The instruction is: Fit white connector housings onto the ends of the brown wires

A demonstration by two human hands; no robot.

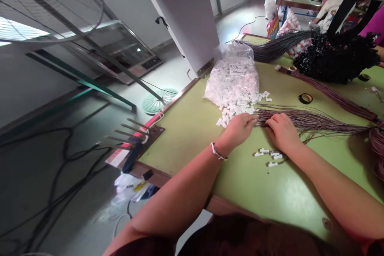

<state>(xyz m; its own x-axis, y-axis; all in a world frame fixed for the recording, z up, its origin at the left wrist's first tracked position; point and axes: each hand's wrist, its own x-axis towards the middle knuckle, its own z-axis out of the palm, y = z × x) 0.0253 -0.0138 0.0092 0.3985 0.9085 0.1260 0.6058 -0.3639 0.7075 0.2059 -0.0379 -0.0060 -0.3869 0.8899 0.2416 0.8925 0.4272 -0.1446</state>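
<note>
My left hand (241,129), a bracelet on its wrist, is closed in a pinch at the tips of a bundle of thin brown wires (318,120). What sits between its fingertips is too small to make out. Just to the right, my right hand (283,131) curls its fingers onto the same wires, a short way behind their ends. Loose white plastic connector housings (237,110) lie in a pile beyond my left hand, at the mouth of a clear bag (234,72) full of them. Below my right hand, several wires end in white connectors (273,156).
A roll of black tape (305,98) lies beyond the wires, near a second brown bundle (327,88). Black wires with black connectors (336,58) are heaped at the back right. Metal prongs (129,134) stick out at the table's left edge. Another person's arm (322,12) shows far back.
</note>
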